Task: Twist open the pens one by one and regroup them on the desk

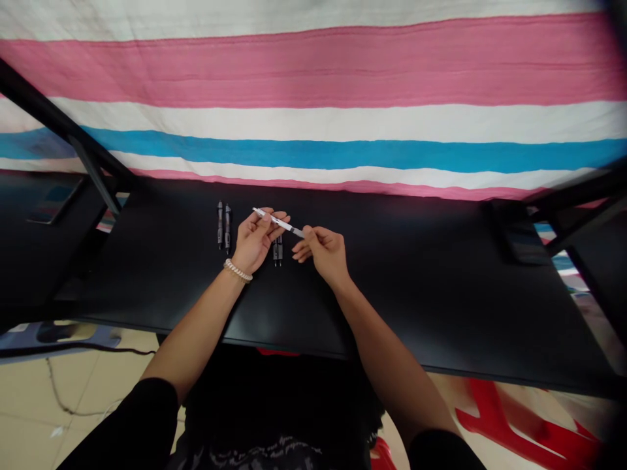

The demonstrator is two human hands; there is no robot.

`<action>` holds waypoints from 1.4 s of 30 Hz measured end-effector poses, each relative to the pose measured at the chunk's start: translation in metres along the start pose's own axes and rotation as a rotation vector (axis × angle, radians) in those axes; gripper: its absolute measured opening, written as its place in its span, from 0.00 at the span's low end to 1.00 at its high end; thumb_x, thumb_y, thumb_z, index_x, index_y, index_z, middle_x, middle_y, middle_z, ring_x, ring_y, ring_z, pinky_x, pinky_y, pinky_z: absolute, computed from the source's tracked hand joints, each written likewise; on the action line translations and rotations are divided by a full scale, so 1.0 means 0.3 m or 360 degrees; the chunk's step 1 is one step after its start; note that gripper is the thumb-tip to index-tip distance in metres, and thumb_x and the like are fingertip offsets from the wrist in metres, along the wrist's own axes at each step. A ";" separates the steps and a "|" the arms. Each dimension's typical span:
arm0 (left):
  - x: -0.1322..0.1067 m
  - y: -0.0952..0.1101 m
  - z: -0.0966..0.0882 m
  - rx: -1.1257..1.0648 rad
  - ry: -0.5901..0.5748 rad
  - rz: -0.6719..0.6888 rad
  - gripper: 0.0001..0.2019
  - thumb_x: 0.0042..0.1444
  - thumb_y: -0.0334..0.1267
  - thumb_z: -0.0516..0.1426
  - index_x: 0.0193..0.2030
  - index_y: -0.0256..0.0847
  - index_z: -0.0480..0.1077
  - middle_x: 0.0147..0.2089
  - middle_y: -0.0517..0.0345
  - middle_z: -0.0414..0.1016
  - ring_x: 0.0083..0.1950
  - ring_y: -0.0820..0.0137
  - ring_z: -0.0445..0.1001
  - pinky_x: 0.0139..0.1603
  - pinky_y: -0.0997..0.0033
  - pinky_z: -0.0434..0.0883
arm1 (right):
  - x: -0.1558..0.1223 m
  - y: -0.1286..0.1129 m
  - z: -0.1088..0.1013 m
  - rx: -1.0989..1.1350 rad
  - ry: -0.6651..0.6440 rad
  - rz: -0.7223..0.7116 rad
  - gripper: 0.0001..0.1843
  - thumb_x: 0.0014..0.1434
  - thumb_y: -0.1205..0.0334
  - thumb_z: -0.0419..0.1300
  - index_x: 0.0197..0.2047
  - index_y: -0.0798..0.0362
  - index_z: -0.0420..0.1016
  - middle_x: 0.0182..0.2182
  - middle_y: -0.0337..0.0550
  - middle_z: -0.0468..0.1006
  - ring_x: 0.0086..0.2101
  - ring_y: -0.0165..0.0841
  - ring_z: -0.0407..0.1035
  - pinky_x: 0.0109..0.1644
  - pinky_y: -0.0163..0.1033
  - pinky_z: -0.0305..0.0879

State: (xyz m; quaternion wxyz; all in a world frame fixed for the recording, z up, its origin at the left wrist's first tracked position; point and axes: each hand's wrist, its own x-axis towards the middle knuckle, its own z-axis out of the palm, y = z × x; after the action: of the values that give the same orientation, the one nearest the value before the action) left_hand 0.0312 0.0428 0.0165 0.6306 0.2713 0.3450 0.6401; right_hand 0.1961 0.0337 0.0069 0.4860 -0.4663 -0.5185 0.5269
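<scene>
- My left hand (255, 240) is closed on the white pen (274, 220). Thumb and fingers wrap its barrel, and the back end sticks out up and to the left.
- My right hand (324, 251) is drawn narrow, fingertips pinched on the pen's grey front end (297, 232). Both hands carry the pen just above the black table (421, 287), nearer the far edge and left of the middle.
- Judging by this grip, the work is at the tip: the left hand steadies the barrel while the right works on the front piece. I cannot tell whether it is loose.
- Any further move calls for a firm left hold and a light, straight pinch from the right, since the part is small.
- A pair of dark pens (277, 250) lies on the table right under my hands.
- Two more dark pens (224, 225) lie side by side just left of my left hand.
- A bead bracelet (238, 270) sits on my left wrist.
- A striped cloth (343, 91) hangs behind the far edge, and a red plastic seat (519, 424) shows below the near right corner.
</scene>
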 end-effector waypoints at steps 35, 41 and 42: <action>0.001 -0.005 -0.002 -0.0005 -0.0035 0.0029 0.14 0.55 0.41 0.69 0.43 0.40 0.72 0.44 0.53 0.83 0.49 0.64 0.83 0.57 0.60 0.75 | -0.014 -0.024 -0.016 -0.0101 -0.0066 -0.0065 0.23 0.61 0.40 0.61 0.36 0.54 0.79 0.21 0.38 0.77 0.17 0.27 0.71 0.20 0.32 0.68; 0.004 0.030 0.008 -0.0027 -0.0047 -0.0098 0.13 0.60 0.47 0.65 0.44 0.43 0.71 0.41 0.57 0.80 0.49 0.66 0.82 0.59 0.59 0.74 | -0.019 -0.019 -0.014 -0.0385 -0.0177 -0.0161 0.26 0.66 0.39 0.55 0.38 0.54 0.79 0.16 0.34 0.73 0.14 0.25 0.64 0.19 0.30 0.60; 0.000 0.042 0.014 -0.0064 -0.0067 -0.0154 0.15 0.61 0.52 0.62 0.44 0.44 0.71 0.38 0.58 0.79 0.46 0.66 0.82 0.57 0.58 0.75 | -0.020 -0.013 -0.014 -0.0513 -0.0180 -0.0269 0.25 0.67 0.40 0.55 0.39 0.53 0.80 0.17 0.35 0.73 0.16 0.25 0.65 0.22 0.31 0.61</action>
State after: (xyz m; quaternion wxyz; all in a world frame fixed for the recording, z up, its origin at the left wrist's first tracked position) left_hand 0.0266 0.0436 0.0290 0.6732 0.2551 0.3314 0.6098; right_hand 0.2008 0.0280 0.0105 0.4176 -0.4624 -0.6600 0.4198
